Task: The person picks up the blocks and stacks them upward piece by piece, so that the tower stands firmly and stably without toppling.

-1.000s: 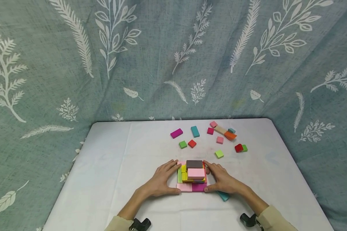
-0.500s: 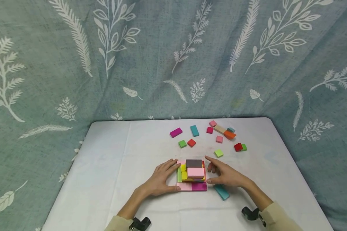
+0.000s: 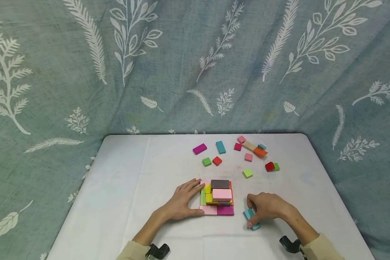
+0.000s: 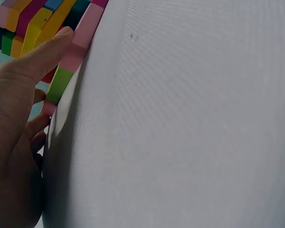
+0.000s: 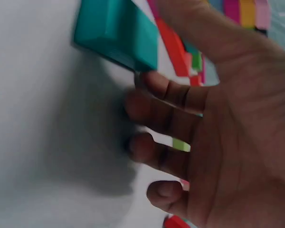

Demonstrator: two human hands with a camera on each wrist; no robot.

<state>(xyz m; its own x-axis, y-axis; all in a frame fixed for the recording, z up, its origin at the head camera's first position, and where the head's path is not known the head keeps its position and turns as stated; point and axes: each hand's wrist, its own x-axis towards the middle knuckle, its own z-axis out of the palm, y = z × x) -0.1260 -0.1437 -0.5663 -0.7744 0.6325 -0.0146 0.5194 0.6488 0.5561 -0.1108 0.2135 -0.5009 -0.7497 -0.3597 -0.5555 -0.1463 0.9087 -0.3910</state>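
In the head view, a stepped stack of coloured wooden blocks (image 3: 221,195) stands on the white table, with pink and magenta blocks along its front base. My left hand (image 3: 181,203) rests against its left side, fingers extended; the left wrist view has the thumb lying along a pink base block (image 4: 83,38). Right of the stack, my right hand (image 3: 271,206) pinches a teal block (image 3: 248,214) between thumb and fingers. The right wrist view shows that teal block (image 5: 115,32) close up, an index fingertip at its end. Whether it is off the cloth, I cannot tell.
Loose blocks lie scattered behind the stack: a magenta block (image 3: 199,149), another teal block (image 3: 220,147), a lime block (image 3: 247,173), an orange block (image 3: 260,152), a dark red block (image 3: 269,166) and several others. A patterned curtain (image 3: 178,72) hangs behind the table's far edge.
My right hand has left the stack's right side, moved right and towards me, and taken hold of the teal block. My left hand stays at the stack.
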